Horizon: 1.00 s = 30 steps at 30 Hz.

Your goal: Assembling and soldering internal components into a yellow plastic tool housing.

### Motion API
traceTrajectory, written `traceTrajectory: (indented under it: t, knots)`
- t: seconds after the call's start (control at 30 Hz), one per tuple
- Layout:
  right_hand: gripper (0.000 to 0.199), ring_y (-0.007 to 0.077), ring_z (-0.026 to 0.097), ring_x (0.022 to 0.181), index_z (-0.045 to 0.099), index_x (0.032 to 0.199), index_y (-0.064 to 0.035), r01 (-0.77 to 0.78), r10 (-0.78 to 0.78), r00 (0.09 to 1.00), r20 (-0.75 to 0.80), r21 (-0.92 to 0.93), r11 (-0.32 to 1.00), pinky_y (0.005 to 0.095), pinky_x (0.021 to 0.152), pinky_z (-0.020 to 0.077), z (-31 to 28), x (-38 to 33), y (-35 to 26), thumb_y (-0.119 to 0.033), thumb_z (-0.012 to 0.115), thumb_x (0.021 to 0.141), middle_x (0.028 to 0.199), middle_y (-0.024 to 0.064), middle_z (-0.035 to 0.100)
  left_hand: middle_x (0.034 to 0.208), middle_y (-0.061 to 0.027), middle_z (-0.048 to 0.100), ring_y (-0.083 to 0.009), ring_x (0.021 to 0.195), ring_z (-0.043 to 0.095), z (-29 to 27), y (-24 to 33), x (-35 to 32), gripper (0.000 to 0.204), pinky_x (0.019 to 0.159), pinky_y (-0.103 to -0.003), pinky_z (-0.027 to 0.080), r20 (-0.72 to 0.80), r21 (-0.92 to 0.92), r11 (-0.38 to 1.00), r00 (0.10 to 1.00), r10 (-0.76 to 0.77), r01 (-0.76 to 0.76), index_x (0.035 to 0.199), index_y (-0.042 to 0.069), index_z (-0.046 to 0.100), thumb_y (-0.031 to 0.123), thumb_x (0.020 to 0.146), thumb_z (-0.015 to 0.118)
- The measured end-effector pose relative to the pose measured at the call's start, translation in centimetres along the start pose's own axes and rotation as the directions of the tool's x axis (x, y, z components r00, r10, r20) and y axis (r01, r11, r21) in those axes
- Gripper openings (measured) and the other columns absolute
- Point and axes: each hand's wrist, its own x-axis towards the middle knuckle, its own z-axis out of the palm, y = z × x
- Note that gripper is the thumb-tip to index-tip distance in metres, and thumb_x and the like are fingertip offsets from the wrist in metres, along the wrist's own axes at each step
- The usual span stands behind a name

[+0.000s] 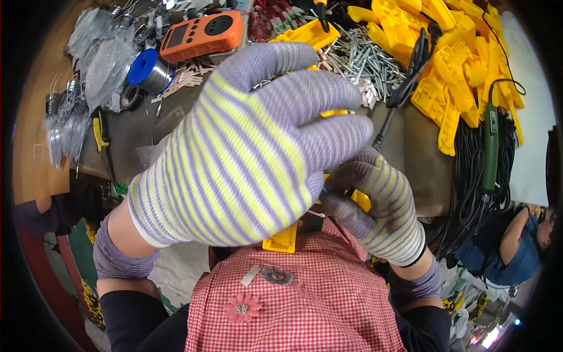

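Head view looks down past two striped knit gloves, yellow and purple, held close over a red checked apron. The left hand fills the middle of the picture, seen from the back, with its fingers curled over toward the right; what the fingertips grip is hidden, so I cannot tell whether it has hold of anything. The right hand sits lower and just beside it, closed round a yellow plastic part whose flat end pokes out below the left palm, above the apron. Another bit of yellow shows between the two gloves.

Nothing on the workbench lies in a proper container; the stock is simply heaped. A pile of yellow plastic mouldings covers the far right, and a loose heap of silver metal pins lies next to it. On the far left are clear bags of small metal parts, with a blue-ended reel of solder wire and an orange handheld meter near them. A green-handled tool hangs over a tangle of black cables at the right. Another person crouches at the lower right.
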Motion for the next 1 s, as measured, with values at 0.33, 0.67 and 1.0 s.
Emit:
traceTrajectory:
  t: [0.33, 0.67, 1.0]
  knots:
    - [0.016, 0.0311, 0.059, 0.074, 0.065, 0.083, -0.0069, 0.088, -0.111, 0.986, -0.124, -0.18, 0.98, 0.0411, 0.07, 0.0463, 0.2, 0.4, 1.0, -0.008, 0.077, 0.073, 0.077, 0.0082, 0.061, 0.123, -0.0171, 0.065, -0.0338, 0.114, 0.059, -3.1, 0.0, -4.7, 0.057, 0.102, -0.043, 0.041, 0.356, -0.416, 0.716, 0.825, -0.439, 0.56, 0.131, -0.006, 0.055, 0.036, 0.092, 0.055]
    - [0.02, 0.0295, 0.057, 0.072, 0.06, 0.077, -0.0092, 0.057, -0.136, 0.966, -0.222, -0.33, 0.942, 0.0419, 0.068, 0.0439, 1.5, 0.4, 1.0, -0.012, 0.078, 0.069, 0.073, 0.0057, 0.058, 0.098, -0.0098, 0.071, -0.0131, 0.095, 0.065, 3.7, 0.2, -2.2, 0.062, 0.088, -0.027, 0.05, 0.617, -0.711, -0.045, 0.592, -0.518, 0.702, 0.143, -0.001, 0.046, 0.009, 0.086, 0.068]
    - [0.02, 0.0291, 0.056, 0.07, 0.061, 0.078, -0.0098, 0.065, -0.127, 0.976, -0.174, -0.326, 0.943, 0.0425, 0.066, 0.0424, 1.5, 0.5, 1.1, -0.013, 0.078, 0.069, 0.074, 0.005, 0.057, 0.09, -0.0073, 0.071, -0.0127, 0.089, 0.068, 3.4, 0.6, -1.5, 0.055, 0.083, -0.025, 0.052, 0.598, -0.729, -0.078, 0.577, -0.556, 0.68, 0.135, -0.002, 0.055, 0.003, 0.083, 0.073]
